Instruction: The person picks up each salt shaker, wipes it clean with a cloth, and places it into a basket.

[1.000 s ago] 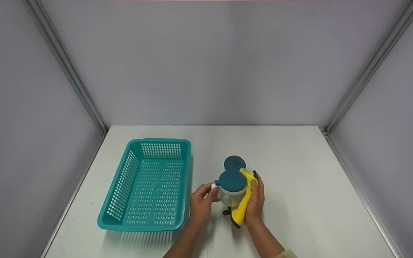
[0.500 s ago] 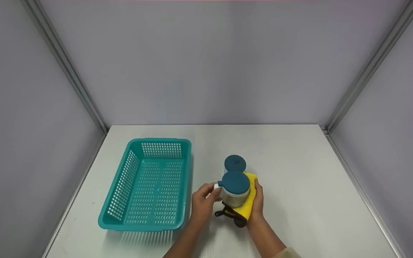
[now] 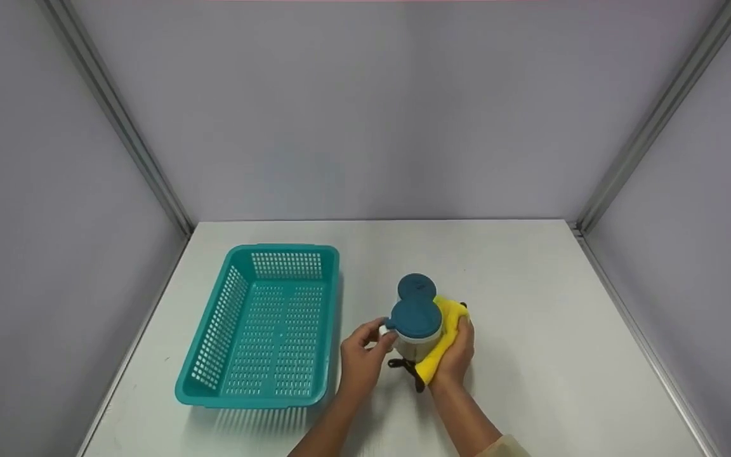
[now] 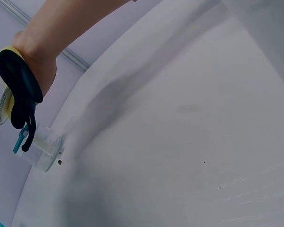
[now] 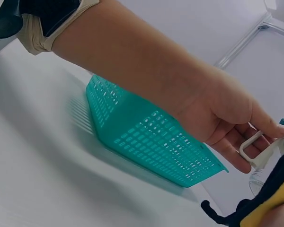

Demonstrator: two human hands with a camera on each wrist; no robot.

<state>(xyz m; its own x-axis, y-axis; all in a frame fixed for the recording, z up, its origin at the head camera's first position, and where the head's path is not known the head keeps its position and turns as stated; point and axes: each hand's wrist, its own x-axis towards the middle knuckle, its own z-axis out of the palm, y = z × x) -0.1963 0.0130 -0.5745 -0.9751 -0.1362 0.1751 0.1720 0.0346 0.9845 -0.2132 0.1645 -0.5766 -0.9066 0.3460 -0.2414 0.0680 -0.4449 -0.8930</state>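
Note:
My left hand (image 3: 360, 362) pinches the white handle (image 5: 250, 152) of a clear jar (image 3: 415, 351) with a round blue lid (image 3: 416, 318). My right hand (image 3: 457, 355) holds a yellow cloth (image 3: 448, 327) with dark trim against the jar's right side. A dark loop (image 3: 397, 364) of the cloth hangs below the jar. In the left wrist view the held jar is raised above the table, its base showing beside the dark trim (image 4: 20, 80). Just behind it a second clear jar (image 4: 43, 150) stands on the table, its blue lid (image 3: 416, 285) partly overlapped in the head view.
A teal perforated basket (image 3: 327, 330) stands left of the hands on the white table (image 3: 530, 304), with nothing seen inside. Grey panels (image 3: 365, 114) enclose the table at the back and both sides. Small dark specks (image 4: 60, 161) lie by the standing jar.
The cloth has shifted about the jar's side under my right hand, its dark end swinging down toward me, then back up. The jar has moved slightly right; my left hand keeps its handle.

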